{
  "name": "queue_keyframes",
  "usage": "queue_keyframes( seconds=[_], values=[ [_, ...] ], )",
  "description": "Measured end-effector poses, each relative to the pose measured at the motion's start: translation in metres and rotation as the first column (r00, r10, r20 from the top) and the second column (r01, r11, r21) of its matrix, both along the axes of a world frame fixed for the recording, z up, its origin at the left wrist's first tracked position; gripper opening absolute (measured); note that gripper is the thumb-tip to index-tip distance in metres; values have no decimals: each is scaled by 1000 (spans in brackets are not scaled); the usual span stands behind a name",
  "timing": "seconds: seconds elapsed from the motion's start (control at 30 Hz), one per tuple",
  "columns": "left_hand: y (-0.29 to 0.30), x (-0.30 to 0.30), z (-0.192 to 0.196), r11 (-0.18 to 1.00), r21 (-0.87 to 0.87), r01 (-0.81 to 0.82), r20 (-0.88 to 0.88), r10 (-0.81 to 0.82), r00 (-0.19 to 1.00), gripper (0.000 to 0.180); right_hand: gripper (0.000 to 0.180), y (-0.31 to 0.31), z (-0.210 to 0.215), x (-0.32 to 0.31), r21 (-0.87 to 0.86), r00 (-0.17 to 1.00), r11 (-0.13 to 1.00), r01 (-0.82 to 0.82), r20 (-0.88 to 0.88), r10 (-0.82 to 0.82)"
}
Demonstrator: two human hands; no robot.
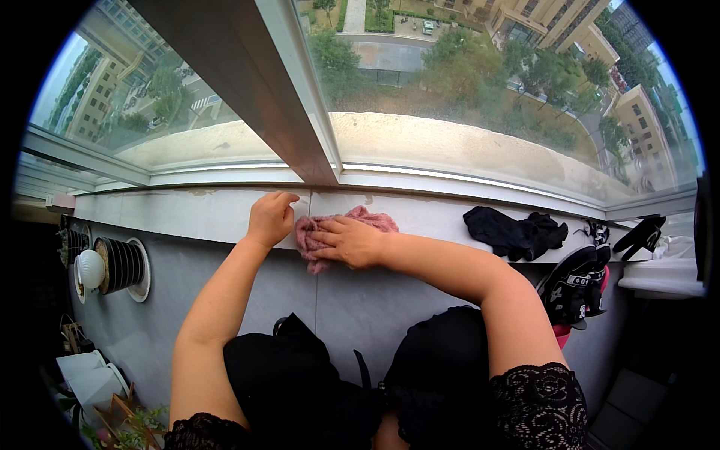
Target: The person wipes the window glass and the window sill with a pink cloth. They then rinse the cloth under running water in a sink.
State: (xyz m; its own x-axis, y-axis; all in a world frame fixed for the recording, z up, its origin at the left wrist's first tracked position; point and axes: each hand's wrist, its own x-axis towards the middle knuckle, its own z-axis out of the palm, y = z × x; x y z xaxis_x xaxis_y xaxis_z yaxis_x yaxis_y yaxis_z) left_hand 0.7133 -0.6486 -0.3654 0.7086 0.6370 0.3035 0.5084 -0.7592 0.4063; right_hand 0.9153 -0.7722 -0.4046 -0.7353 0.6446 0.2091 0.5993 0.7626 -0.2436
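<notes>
Your right hand presses flat on a crumpled pink cloth on the pale window sill, fingers spread narrow and pointing left along the ledge. The cloth bunches under and beyond your palm, its long axis running with the sill. Your left hand rests just beside it at the sill's front edge, fingers curled, holding nothing. Well to the right lie black garments and a black sports shoe; the dark window post rises just behind.

No packages, labels, signs, screens visible (sill, window only).
</notes>
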Motion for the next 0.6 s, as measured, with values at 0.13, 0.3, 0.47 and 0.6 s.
queue_keyframes(
  seconds=[0.13, 0.3, 0.47, 0.6],
  values=[
    [2, 2, -4, 998, -23, -54, -6, 54, 999, 20, 40, 13, 2, 5, 108, 997, 994, 31, -67, -24],
    [0, 8, -2, 997, -79, 18, 61, -13, 998, 20, 35, -2, 7, 34, 5, 912, 923, 384, -159, -379],
    [-14, 19, -6, 986, -85, 141, 85, -134, 987, 21, 41, -93, 5, 68, 126, 943, 941, 315, -150, -295],
    [-27, 38, -6, 963, -53, 263, 98, -257, 961, 22, 44, -118, 12, 93, 48, 754, 767, 640, -235, -614]
  ],
)
